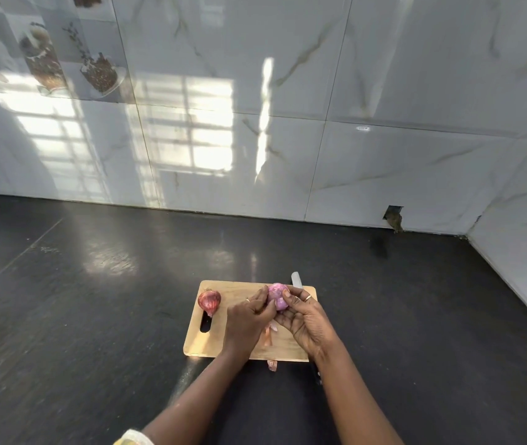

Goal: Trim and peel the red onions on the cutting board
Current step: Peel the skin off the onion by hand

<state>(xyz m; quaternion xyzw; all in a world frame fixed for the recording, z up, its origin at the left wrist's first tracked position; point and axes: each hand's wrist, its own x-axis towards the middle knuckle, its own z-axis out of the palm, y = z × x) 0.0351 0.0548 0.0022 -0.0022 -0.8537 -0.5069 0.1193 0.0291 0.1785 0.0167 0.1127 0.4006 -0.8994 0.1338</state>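
A wooden cutting board [236, 345] lies on the dark counter. Above its far right part, both hands hold a pale purple, mostly peeled red onion [277, 296]. My left hand [249, 319] grips it from the left with curled fingers. My right hand [303, 319] cups it from the right, thumb on its top. An unpeeled red onion [209, 300] rests at the board's far left corner, beside the handle slot. Strips of onion skin [268, 337] lie on the board under my hands. A knife's blade tip [296, 279] sticks out past the board's far edge, mostly hidden behind my right hand.
The black counter [95, 316] spreads wide on all sides of the board. A glossy marble-tiled wall [287, 139] runs along the back and the right side. A scrap of onion skin [271, 365] lies on the counter just off the board's near edge.
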